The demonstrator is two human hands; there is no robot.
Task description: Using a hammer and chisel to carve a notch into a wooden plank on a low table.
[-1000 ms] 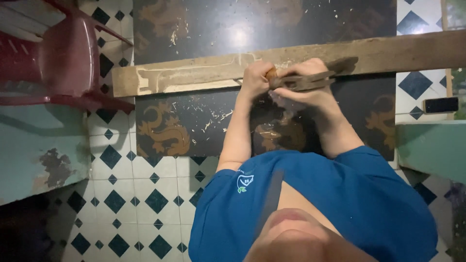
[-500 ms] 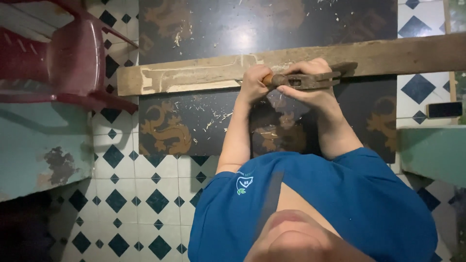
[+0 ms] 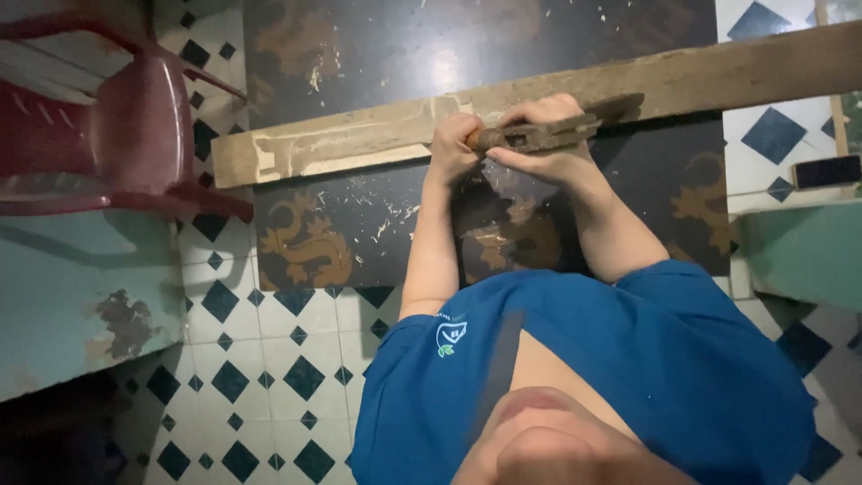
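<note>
A brown wooden hand plane point(image 3: 539, 133) lies flat on a long, worn wooden plank point(image 3: 359, 144), which slants across the floor.

A floor point(image 3: 269, 377) of white tiles set with dark blue diamonds surrounds a glossy black panel point(image 3: 377, 54) bearing faded gold dragon motifs and scattered pale shavings, with a bright spot of reflected light near the panel's upper middle; left of the panel stands a dark red plastic chair point(image 3: 117, 135), below it a teal painted surface point(image 3: 81, 296) with chipped patches, and right of the panel a second teal surface point(image 3: 808, 251) and a small dark flat object point(image 3: 826, 171)
</note>
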